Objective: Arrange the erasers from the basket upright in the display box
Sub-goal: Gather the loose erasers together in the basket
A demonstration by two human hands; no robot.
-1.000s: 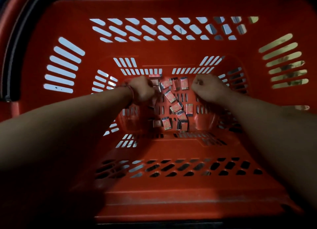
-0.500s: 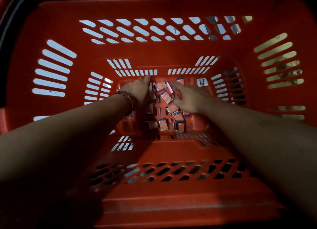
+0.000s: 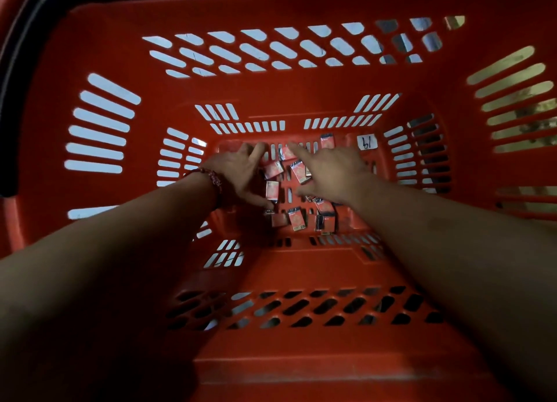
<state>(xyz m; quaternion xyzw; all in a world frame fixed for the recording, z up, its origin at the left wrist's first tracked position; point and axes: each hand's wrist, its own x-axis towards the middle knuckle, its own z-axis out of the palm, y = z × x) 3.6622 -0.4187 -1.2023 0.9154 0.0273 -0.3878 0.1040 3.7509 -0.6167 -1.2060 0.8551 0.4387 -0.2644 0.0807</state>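
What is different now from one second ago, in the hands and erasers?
Both hands opened from curled fists and reached down onto the erasers: left hand at the pile's left edge, right hand over its right side. Neither plainly holds one. The erasers stayed in the basket.

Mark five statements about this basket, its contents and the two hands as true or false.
1. The small red-wrapped erasers lie scattered on the floor of the red slotted plastic basket. True.
2. A display box stands inside the basket. False: no display box is in view.
3. The left hand and the right hand both reach down among the erasers with fingers extended. True.
4. The beaded bracelet is on the right wrist. False: it is on the left wrist.
5. A white handwritten label sits at the far right of the basket floor. True.
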